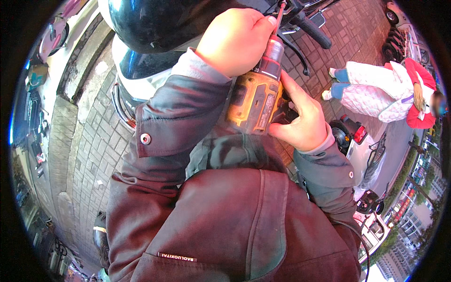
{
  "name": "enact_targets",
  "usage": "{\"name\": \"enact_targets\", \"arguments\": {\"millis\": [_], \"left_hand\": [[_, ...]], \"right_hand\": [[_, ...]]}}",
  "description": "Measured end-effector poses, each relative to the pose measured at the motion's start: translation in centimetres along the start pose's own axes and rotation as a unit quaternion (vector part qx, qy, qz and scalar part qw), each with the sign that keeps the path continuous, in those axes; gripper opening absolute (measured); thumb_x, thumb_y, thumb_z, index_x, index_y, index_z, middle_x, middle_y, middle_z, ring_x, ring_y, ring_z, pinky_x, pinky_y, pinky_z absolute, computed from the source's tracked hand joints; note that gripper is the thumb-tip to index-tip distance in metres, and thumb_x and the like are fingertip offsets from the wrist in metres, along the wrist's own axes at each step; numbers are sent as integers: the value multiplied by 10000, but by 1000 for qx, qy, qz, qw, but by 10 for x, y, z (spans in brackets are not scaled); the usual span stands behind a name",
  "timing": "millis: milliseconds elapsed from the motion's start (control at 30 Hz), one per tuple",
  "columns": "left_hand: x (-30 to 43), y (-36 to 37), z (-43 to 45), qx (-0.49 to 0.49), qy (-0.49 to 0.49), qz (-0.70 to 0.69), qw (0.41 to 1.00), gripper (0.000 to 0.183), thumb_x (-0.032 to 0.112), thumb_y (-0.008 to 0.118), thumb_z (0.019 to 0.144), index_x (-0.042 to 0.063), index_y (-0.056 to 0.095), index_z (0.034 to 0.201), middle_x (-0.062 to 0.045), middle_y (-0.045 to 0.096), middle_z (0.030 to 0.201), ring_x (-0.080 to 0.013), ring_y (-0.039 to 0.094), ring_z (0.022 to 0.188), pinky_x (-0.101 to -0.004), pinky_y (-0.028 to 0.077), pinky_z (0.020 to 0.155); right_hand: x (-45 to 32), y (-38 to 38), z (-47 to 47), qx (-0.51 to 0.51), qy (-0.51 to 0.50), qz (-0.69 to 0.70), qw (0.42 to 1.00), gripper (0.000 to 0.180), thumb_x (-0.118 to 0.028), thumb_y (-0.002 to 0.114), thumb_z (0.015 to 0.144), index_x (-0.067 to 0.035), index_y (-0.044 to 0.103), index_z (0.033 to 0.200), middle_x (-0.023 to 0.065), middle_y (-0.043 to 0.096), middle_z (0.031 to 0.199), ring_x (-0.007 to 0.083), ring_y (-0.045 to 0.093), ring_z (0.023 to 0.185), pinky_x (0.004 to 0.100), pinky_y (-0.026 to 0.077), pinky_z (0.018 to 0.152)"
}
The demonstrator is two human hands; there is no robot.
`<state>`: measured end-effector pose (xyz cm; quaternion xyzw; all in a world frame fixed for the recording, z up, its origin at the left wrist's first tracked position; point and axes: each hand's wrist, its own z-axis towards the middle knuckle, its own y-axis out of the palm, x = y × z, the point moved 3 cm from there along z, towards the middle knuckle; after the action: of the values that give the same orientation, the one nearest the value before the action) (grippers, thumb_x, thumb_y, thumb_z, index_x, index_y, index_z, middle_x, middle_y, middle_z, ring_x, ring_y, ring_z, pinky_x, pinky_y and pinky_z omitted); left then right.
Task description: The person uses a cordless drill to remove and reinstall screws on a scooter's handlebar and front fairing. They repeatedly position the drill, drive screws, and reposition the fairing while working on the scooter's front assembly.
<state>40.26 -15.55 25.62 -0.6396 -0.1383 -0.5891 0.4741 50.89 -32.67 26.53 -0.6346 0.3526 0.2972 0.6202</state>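
Note:
A yellow and black cordless drill [254, 100] is in front of my chest, its chuck [273, 49] pointing away from me. My right hand [304, 116] grips the drill from the right, thumb by its rear end and a finger along its side; the handle is mostly hidden. My left hand [236, 40] is closed just beyond the chuck, thumb against the long driver bit [280, 17]. Most of its fingers are out of sight. The bit's far end meets dark parts by a two-wheeler's handlebar [312, 30], at the top edge. A black brake lever [294, 54] curves beside the drill.
Glossy black and white bodywork [148, 24] lies close by my left forearm. A person in a pale quilted apron [373, 90] stands to the right on brick paving [95, 141]. A parked scooter [352, 134] is near my right elbow. A stone kerb [75, 86] runs along the left.

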Motion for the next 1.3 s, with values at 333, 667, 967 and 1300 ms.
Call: {"name": "enact_targets", "arguments": {"millis": [333, 667, 967, 1300], "left_hand": [[68, -77, 63, 158, 279, 260, 911, 404, 332, 525, 950, 30, 650, 712, -196, 615, 690, -354, 623, 638, -436, 469, 581], [79, -63, 133, -37, 242, 522, 817, 407, 390, 479, 931, 104, 716, 766, -140, 688, 751, -335, 674, 735, -475, 505, 665], [74, -67, 121, -45, 255, 526, 810, 398, 380, 471, 937, 111, 708, 763, -123, 693, 745, -315, 682, 729, -463, 501, 641], [72, -65, 123, -63, 281, 521, 804, 417, 369, 462, 945, 96, 706, 747, -127, 694, 736, -307, 687, 698, -428, 532, 626]], "right_hand": [[-8, 3, 13, -3, -17, -34, 999, 898, -90, 748, 616, 16, 388, 1432, 189, 591, 1273, 247, 575, 1205, 322, 421, 1016], [-12, -17, 31, 14, 16, 48, 999, 912, -109, 748, 669, -2, 314, 1464, 253, 562, 1247, 345, 590, 1160, 367, 484, 947], [-13, -9, 26, 27, 13, 49, 998, 917, -67, 750, 661, 5, 317, 1467, 210, 571, 1255, 271, 596, 1142, 329, 468, 961], [-34, 6, 28, 89, 37, 173, 980, 872, 14, 742, 699, 45, 319, 1461, 142, 500, 1380, 190, 519, 1227, 304, 419, 1017]]}}
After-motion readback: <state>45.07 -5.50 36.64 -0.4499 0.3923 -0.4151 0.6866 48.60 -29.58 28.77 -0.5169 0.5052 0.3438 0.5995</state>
